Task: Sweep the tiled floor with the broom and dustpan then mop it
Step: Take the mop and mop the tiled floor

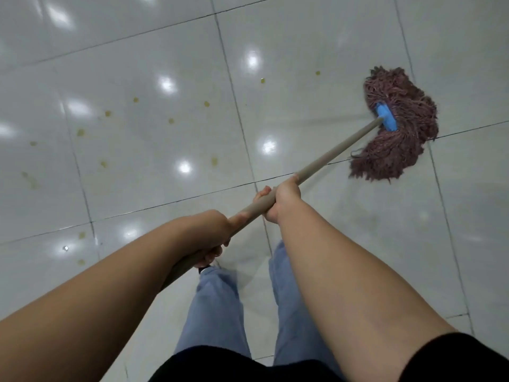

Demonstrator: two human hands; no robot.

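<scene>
Left hand (213, 238), right hand (281, 198) both clamped on mop handle (338, 148). Mop head (399, 125) at right of frame; risk: yellowish spots (107, 113) at centre-left missed or smeared.

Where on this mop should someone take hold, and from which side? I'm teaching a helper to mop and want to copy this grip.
Grip the bare handle, not the blue clamp or strands. It slants from the body to the floor at upper right, so come from above: right hand further down, left hand nearer the body, fingers wrapped round, as here.

A glossy white tiled floor (165, 51) carries yellowish spots (108, 113) and a mop head (399, 128).
</scene>
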